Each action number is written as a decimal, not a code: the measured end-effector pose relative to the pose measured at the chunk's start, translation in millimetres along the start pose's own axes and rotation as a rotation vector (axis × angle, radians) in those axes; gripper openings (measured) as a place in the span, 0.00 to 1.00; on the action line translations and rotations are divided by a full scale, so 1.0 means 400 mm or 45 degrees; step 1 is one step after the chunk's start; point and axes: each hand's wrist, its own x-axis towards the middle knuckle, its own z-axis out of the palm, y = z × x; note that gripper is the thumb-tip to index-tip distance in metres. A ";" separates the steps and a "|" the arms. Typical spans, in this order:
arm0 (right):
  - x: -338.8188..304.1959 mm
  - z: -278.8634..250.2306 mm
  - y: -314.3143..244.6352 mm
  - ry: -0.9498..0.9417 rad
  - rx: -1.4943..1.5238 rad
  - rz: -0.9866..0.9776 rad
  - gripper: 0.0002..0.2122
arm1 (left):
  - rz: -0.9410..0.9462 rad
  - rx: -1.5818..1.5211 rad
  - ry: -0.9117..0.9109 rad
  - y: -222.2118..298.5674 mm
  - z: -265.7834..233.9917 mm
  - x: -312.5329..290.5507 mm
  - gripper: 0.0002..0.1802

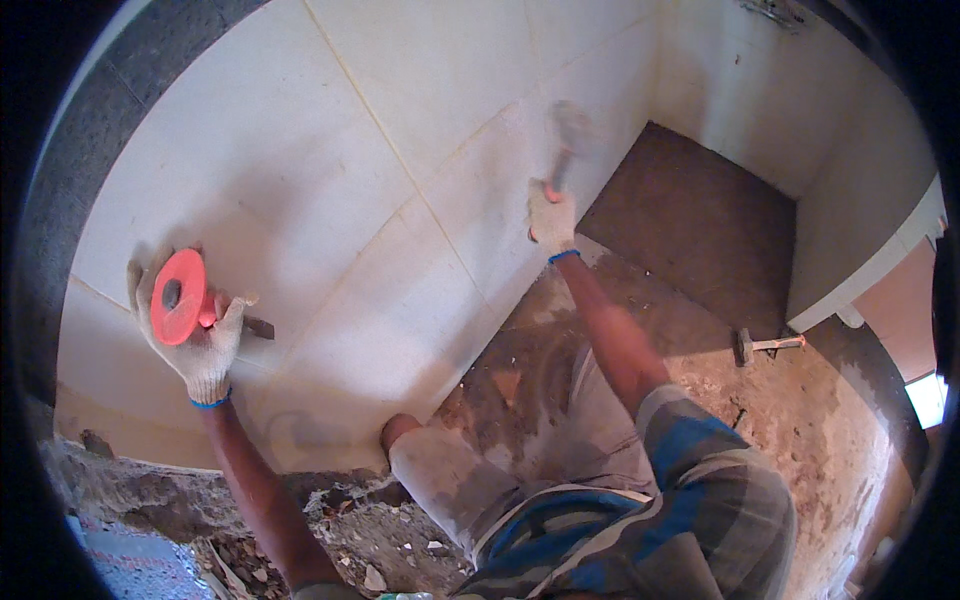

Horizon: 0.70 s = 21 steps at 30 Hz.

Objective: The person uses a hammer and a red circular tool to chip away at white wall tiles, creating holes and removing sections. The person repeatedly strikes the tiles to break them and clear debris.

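Observation:
My left hand, in a pale knitted glove with a blue cuff, is closed around a chisel with a round orange-red hand guard. The chisel's dark blade shows past my thumb, close to the white tiled wall; whether it touches a tile cannot be made out. Farther right, my right hand wears a matching glove and grips a hammer. Its head is raised beyond my fist and smeared by motion, and a bit of orange-red handle shows at my fingers.
A second hammer lies on the dusty brown floor to the right. Broken rubble lies along the wall's broken lower edge. A dark slab fills the far corner, beside a low white partition. My bent knee is near the wall.

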 end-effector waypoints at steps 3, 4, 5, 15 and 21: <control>0.019 -0.038 -0.012 -0.026 -0.613 -0.099 0.18 | -0.132 0.026 -0.044 -0.003 -0.007 -0.003 0.72; 0.007 -0.083 -0.018 -0.043 -0.781 -0.051 0.19 | -0.024 0.198 -0.070 -0.006 -0.009 -0.006 0.71; -0.006 -0.110 -0.024 0.000 -0.788 -0.021 0.18 | 0.111 0.369 -0.096 -0.012 -0.014 0.002 0.70; -0.185 -0.245 -0.252 0.066 -0.469 -0.508 0.13 | 0.203 0.188 -0.029 -0.020 -0.001 0.010 0.65; -0.174 -0.185 -0.333 0.138 0.189 -0.963 0.07 | -0.040 0.050 -0.032 -0.007 0.004 -0.008 0.61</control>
